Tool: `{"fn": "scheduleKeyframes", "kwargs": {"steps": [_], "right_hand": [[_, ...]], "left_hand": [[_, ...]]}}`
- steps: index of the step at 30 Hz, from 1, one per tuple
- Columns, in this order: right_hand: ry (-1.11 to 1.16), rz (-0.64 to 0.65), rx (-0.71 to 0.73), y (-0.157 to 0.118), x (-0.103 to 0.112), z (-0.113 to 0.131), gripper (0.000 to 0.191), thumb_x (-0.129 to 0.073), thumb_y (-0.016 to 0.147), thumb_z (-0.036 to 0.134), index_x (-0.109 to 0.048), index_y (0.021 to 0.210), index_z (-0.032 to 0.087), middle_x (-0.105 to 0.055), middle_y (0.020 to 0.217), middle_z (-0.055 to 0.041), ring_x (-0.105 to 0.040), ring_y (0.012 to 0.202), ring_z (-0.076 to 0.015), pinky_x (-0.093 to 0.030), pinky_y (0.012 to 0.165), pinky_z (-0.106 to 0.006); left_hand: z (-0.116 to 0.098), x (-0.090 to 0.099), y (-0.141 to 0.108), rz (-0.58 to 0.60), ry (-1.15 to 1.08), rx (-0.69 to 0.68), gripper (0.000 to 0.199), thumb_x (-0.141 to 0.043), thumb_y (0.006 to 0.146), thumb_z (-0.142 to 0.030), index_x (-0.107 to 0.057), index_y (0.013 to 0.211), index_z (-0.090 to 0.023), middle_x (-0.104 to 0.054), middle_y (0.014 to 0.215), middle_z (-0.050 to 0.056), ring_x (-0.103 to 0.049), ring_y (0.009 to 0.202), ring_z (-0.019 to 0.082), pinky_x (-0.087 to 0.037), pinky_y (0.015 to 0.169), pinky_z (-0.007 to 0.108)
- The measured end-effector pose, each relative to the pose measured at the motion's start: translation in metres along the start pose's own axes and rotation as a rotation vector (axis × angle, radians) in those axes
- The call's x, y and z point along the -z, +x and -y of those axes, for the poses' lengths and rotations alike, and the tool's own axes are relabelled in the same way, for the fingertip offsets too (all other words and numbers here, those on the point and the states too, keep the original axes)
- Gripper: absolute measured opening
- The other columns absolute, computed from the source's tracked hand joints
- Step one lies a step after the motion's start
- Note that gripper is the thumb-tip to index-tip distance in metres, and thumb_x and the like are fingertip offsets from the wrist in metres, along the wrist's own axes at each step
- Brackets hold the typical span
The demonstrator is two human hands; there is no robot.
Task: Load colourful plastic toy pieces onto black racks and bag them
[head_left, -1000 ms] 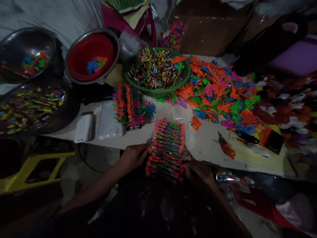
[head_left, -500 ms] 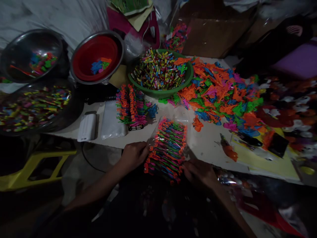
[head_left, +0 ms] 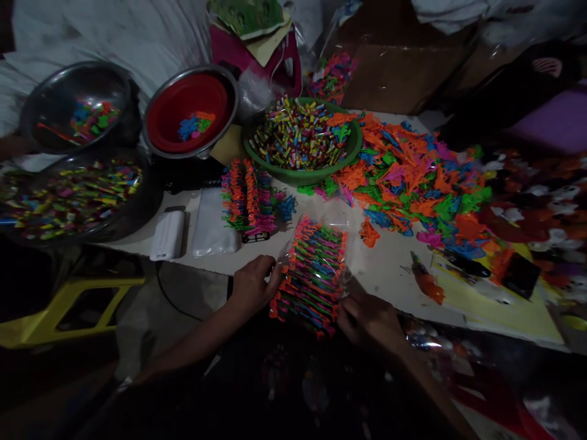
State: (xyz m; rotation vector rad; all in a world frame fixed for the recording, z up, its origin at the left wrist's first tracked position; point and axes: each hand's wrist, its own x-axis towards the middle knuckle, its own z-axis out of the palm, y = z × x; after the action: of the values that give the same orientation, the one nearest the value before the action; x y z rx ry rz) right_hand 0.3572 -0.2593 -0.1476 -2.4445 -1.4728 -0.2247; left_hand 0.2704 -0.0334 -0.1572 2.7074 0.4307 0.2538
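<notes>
Two hands (head_left: 313, 301) pinching opposite edges; clear bag (head_left: 316, 269); coloured plastic pieces (head_left: 314, 278) in rows inside

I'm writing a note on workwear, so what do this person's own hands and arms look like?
The left hand and right hand wear no gloves, and I see no rings. Both lower forearms look sleeveless; further up is too dark to tell.

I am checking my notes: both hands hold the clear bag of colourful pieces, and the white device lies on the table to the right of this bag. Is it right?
One side is wrong: the head view shows the white device on the table to the left of the clear bag. The left hand and right hand do hold the bag.
</notes>
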Motion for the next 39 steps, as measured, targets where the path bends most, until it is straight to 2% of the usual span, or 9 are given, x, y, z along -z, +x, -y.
{"fn": "scheduleKeyframes", "kwargs": {"steps": [6, 11, 17, 22, 25, 28, 30, 33, 39], "right_hand": [[-0.014, -0.094, 0.045, 0.036, 0.002, 0.02, 0.018, -0.054, 0.079, 0.033, -0.061, 0.088, 0.019, -0.058, 0.074, -0.0041, -0.051, 0.073, -0.0175, -0.038, 0.068, -0.03], [-0.088, -0.058, 0.127, 0.07, -0.008, 0.031, 0.013, -0.05, 0.081, 0.018, -0.058, 0.071, 0.018, -0.054, 0.069, -0.0026, -0.048, 0.069, -0.016, -0.035, 0.065, -0.03], [0.074, -0.158, 0.33, 0.066, -0.012, 0.031, 0.014, -0.048, 0.083, 0.02, -0.061, 0.077, 0.019, -0.054, 0.065, -0.0004, -0.047, 0.065, -0.013, -0.035, 0.062, -0.028], [0.172, -0.076, 0.364, 0.045, -0.007, 0.025, 0.014, -0.053, 0.08, 0.017, -0.062, 0.09, 0.019, -0.061, 0.07, -0.0006, -0.052, 0.068, -0.0127, -0.038, 0.062, -0.028], [0.262, -0.135, 0.223, 0.028, -0.003, 0.014, 0.018, -0.056, 0.078, 0.018, -0.062, 0.094, 0.021, -0.065, 0.081, -0.0018, -0.056, 0.077, -0.014, -0.043, 0.069, -0.029], [0.336, -0.216, -0.135, 0.011, -0.001, 0.004, 0.011, -0.056, 0.078, 0.021, -0.063, 0.087, 0.023, -0.065, 0.077, -0.0015, -0.059, 0.072, -0.0138, -0.046, 0.068, -0.028], [0.416, -0.196, -0.397, 0.003, -0.001, -0.001, 0.009, -0.056, 0.078, 0.027, -0.063, 0.081, 0.022, -0.065, 0.074, -0.0014, -0.059, 0.067, -0.0136, -0.047, 0.063, -0.026], [0.588, -0.105, -0.646, -0.003, -0.005, -0.004, 0.018, -0.059, 0.075, 0.038, -0.062, 0.08, 0.02, -0.066, 0.075, -0.0019, -0.061, 0.065, -0.0149, -0.048, 0.06, -0.025], [0.802, 0.005, -0.721, -0.002, -0.022, -0.001, 0.025, -0.059, 0.072, 0.041, -0.064, 0.081, 0.019, -0.068, 0.078, -0.0027, -0.063, 0.07, -0.0168, -0.05, 0.063, -0.027]], "left_hand": [[-0.005, 0.005, 0.001, 0.163, -0.296, 0.086, 0.027, -0.034, 0.085, -0.03, -0.051, 0.068, -0.018, -0.055, 0.061, -0.001, -0.052, 0.058, 0.011, -0.035, 0.055, 0.021], [-0.006, 0.005, 0.003, 0.2, -0.319, 0.143, 0.03, -0.031, 0.085, -0.029, -0.049, 0.064, -0.018, -0.052, 0.057, -0.002, -0.05, 0.056, 0.011, -0.033, 0.053, 0.021], [-0.003, -0.004, -0.008, 0.072, 0.03, 0.016, 0.025, -0.036, 0.082, -0.025, -0.052, 0.064, -0.018, -0.056, 0.06, 0.004, -0.053, 0.06, 0.016, -0.033, 0.054, 0.024], [0.008, 0.007, -0.012, 0.121, -0.033, -0.194, 0.023, -0.039, 0.082, -0.024, -0.053, 0.065, -0.017, -0.054, 0.061, 0.004, -0.052, 0.061, 0.014, -0.036, 0.055, 0.024], [0.018, 0.02, -0.01, 0.194, -0.133, -0.339, 0.02, -0.04, 0.08, -0.022, -0.055, 0.068, -0.017, -0.055, 0.065, 0.004, -0.052, 0.067, 0.015, -0.038, 0.06, 0.025], [0.024, 0.031, -0.004, 0.345, -0.273, -0.43, 0.019, -0.041, 0.079, -0.023, -0.057, 0.07, -0.017, -0.056, 0.067, 0.004, -0.052, 0.07, 0.015, -0.039, 0.065, 0.025], [0.023, 0.034, 0.002, 0.412, -0.389, -0.343, 0.026, -0.036, 0.083, -0.026, -0.055, 0.068, -0.017, -0.056, 0.065, 0.003, -0.052, 0.067, 0.013, -0.039, 0.063, 0.023], [0.015, 0.028, 0.012, 0.34, -0.399, -0.029, 0.034, -0.033, 0.086, -0.037, -0.05, 0.064, -0.017, -0.056, 0.064, 0.001, -0.052, 0.059, 0.011, -0.038, 0.056, 0.022], [-0.007, 0.009, 0.019, 0.371, -0.353, 0.192, 0.033, -0.051, 0.075, -0.047, -0.051, 0.092, -0.019, -0.065, 0.089, 0.005, -0.062, 0.064, 0.017, -0.042, 0.058, 0.025]]}}
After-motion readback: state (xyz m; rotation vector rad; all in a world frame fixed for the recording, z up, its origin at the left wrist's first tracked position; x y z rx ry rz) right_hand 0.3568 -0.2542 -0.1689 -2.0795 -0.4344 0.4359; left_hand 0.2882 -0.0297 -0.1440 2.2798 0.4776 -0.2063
